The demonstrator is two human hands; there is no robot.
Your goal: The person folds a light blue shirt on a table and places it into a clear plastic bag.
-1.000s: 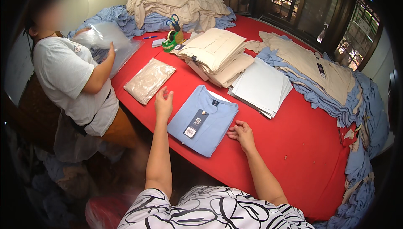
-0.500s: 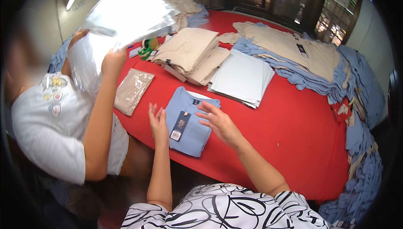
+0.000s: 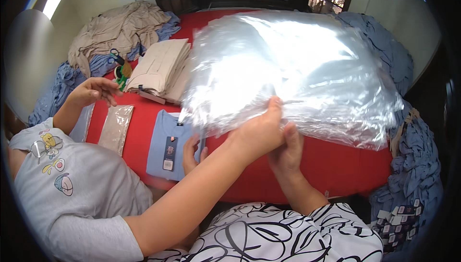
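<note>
A thick stack of clear plastic bags [image 3: 293, 65] is held over the table, its near edge gripped by a co-worker's hand [image 3: 261, 130]. My right hand [image 3: 288, 154] holds that same edge beside it, thumb up and fingers hidden under the bags. Behind the co-worker's forearm, my left hand [image 3: 192, 155] shows only partly, its fingers apart at the right side of a folded blue shirt [image 3: 157, 139]. A dark hang tag [image 3: 169, 151] lies on the shirt.
The co-worker's other hand [image 3: 98, 91] is raised at left, above a bagged beige garment [image 3: 115, 127]. Folded beige garments [image 3: 156, 67] stand behind, near a green tape roll [image 3: 122, 75]. Blue garments [image 3: 413, 166] and beige clothes [image 3: 115, 29] are heaped around the red table [image 3: 230, 173].
The co-worker has swung the bags from the left to the middle, in front of me. My right hand has taken hold of their edge. My view has turned right.
</note>
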